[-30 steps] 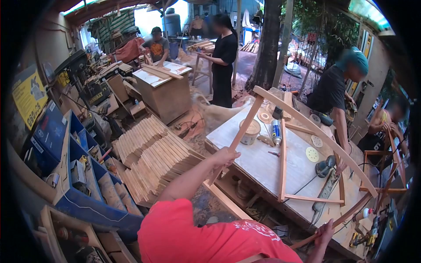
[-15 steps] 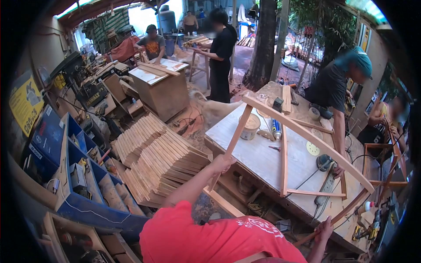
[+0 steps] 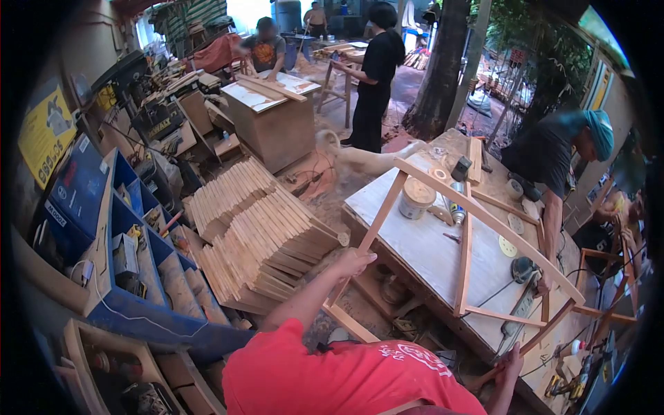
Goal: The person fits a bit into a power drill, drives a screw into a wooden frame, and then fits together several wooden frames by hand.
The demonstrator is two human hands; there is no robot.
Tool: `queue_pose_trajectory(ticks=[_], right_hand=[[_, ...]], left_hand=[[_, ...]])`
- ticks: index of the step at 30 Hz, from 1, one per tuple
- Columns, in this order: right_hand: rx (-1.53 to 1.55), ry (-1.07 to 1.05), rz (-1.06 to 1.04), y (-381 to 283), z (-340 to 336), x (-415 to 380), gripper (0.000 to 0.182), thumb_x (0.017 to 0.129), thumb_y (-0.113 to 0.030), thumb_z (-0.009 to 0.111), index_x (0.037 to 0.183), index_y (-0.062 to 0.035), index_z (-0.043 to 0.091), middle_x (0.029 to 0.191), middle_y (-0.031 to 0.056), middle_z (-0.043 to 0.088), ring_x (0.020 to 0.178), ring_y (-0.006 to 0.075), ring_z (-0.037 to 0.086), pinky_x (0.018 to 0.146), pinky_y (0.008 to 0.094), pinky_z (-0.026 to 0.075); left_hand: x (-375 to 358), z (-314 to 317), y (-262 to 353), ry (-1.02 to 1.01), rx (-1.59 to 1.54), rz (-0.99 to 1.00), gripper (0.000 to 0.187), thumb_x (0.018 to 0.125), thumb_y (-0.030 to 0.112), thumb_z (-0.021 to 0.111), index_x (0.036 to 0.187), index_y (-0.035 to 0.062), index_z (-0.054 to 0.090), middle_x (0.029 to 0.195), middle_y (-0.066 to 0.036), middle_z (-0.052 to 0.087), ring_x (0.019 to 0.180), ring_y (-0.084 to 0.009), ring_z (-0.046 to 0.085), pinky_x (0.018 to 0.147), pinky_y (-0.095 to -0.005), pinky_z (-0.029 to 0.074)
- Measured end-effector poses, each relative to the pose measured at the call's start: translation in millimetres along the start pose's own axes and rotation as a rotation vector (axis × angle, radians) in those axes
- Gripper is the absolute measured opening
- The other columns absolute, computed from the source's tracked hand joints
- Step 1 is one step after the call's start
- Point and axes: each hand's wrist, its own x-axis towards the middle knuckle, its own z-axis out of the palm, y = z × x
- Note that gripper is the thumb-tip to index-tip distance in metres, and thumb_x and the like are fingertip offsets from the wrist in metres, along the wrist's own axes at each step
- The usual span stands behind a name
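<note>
A rectangular wooden frame (image 3: pixel 484 216) is held up between my hands, its far bar slanting over the workbench. My left hand (image 3: pixel 354 264) is closed round its left bar, beside the bench edge. At the lower right, my right hand (image 3: pixel 510 363) grips the opposite bar. Beyond the frame, a tub (image 3: pixel 417 199) and a spray can (image 3: pixel 457 203) stand on the pale bench top (image 3: pixel 387 190). Another wooden frame (image 3: pixel 465 263) rests on the bench, and a co-worker's hand (image 3: pixel 544 283) is near its right side.
Stacked wooden slats (image 3: pixel 266 235) lie left of the bench. A blue shelf unit (image 3: pixel 155 321) stands at the left. A dog (image 3: pixel 373 160) is behind the bench. Co-workers stand at the right and back, one by a wooden cabinet (image 3: pixel 270 131). Power drills (image 3: pixel 570 384) sit at the bench's right end.
The view has shifted, so most of the scene appears farther right. The held frame's far bar sits slightly lower in view. Both hands keep their grip.
</note>
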Motion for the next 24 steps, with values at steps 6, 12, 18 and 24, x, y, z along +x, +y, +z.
queue_pose_trajectory(ticks=[6,12,18,24], right_hand=[[-0.059,-0.117,0.040,-4,39,7,0.043,0.089,-0.045,0.056,0.062,-0.0193,0.033,0.045,-0.0057,0.028,0.034,0.0095,0.032,0.033,0.0268,0.034],[-0.050,-0.120,0.051,-2,84,4,0.044,0.089,-0.046,0.056,0.062,-0.0192,0.033,0.045,-0.0056,0.029,0.033,0.0093,0.033,0.033,0.0265,0.034],[-0.040,-0.087,0.051,13,105,11,0.043,0.089,-0.045,0.056,0.063,-0.0190,0.033,0.045,-0.0056,0.029,0.033,0.0092,0.032,0.032,0.0266,0.035],[-0.073,-0.102,0.029,-1,119,0,0.037,0.088,-0.039,0.060,0.071,-0.0135,0.038,0.046,-0.0024,0.033,0.035,0.0110,0.034,0.034,0.0276,0.037]], left_hand=[[-2,-32,-12,0.054,-0.022,-0.015,0.035,0.088,0.031,0.062,0.063,0.0121,0.045,0.048,0.004,0.038,0.039,-0.0066,0.034,0.037,-0.0230,0.025],[-7,-68,-10,0.084,-0.031,-0.092,0.029,0.088,0.030,0.061,0.071,0.0114,0.047,0.050,0.005,0.036,0.039,-0.0064,0.031,0.037,-0.0236,0.023],[-2,-94,-15,0.108,0.005,-0.107,0.031,0.087,0.036,0.062,0.072,0.0113,0.049,0.051,0.004,0.037,0.040,-0.0074,0.033,0.038,-0.0248,0.025],[9,-102,-3,0.092,0.034,-0.067,0.033,0.086,0.039,0.063,0.075,0.0109,0.051,0.054,0.003,0.042,0.042,-0.0088,0.038,0.039,-0.0237,0.030]])
